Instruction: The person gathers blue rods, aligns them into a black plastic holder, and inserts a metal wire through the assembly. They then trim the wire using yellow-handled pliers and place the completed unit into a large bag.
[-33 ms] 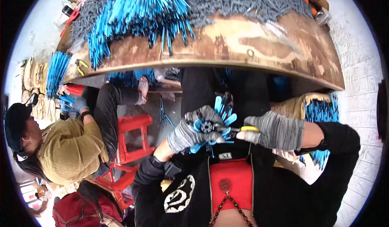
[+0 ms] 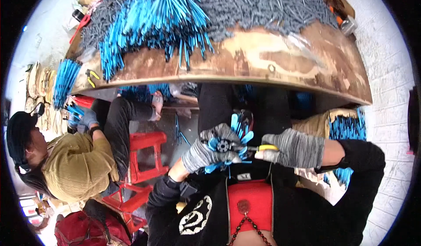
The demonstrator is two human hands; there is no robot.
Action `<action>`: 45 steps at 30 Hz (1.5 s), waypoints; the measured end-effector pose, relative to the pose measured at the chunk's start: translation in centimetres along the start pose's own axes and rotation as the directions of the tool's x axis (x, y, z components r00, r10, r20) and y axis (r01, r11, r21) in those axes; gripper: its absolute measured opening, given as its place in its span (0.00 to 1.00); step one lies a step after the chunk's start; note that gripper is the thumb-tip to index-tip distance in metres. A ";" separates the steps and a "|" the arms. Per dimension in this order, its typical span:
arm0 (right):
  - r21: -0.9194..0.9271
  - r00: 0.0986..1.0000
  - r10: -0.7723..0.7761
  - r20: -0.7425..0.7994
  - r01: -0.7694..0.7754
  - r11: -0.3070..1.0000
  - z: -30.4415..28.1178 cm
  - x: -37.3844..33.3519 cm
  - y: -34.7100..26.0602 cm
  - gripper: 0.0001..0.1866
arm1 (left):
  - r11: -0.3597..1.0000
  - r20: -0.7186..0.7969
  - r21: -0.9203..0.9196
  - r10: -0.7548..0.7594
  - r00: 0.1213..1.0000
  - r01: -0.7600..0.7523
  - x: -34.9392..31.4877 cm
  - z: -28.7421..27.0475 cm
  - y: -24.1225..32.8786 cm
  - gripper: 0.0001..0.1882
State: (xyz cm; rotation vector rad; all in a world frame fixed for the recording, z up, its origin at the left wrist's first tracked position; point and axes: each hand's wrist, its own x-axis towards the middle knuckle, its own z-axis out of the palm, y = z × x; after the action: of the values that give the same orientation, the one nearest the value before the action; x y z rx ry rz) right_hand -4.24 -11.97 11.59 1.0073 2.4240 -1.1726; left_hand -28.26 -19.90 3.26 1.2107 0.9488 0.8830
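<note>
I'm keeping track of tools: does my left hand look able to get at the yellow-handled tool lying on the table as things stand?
Probably not: the left hand is holding blue pieces, and the tool lies at the left end of the table, nearer the co-worker. Nothing covers it, though.

Maroon bag (image 2: pixel 83 224) lower left, near red stool (image 2: pixel 148 140); capped co-worker (image 2: pixel 79 167) seated left.

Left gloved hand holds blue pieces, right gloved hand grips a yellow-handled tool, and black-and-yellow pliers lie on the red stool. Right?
One miss: the black-and-yellow pliers lie on the wooden table, near its left end, not on the red stool; the head view shows it. The left gloved hand does hold blue pieces, the right gloved hand the yellow-handled tool.
</note>
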 end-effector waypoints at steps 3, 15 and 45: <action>-0.086 0.968 -0.216 -0.130 0.206 0.975 0.4 1.0 2.8 0.27 | 0.993 -0.034 -0.004 0.115 0.993 -0.116 -0.1 -1.2 -1.3 0.23; -0.546 0.576 -0.493 -0.652 0.095 0.833 -5.1 5.2 11.7 0.35 | 0.724 -0.018 -0.610 0.394 0.919 -0.322 5.1 -7.7 5.3 0.20; 0.371 -0.061 0.469 -0.881 -0.703 0.607 -3.8 -29.3 34.0 0.24 | 0.977 0.463 -0.056 -0.158 0.872 0.206 27.1 18.1 2.3 0.14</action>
State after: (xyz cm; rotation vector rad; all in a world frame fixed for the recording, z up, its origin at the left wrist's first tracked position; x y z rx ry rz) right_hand 40.59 -8.22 8.95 2.9454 1.9201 0.2525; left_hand -1.84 -0.79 4.15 1.1484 0.6118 0.4571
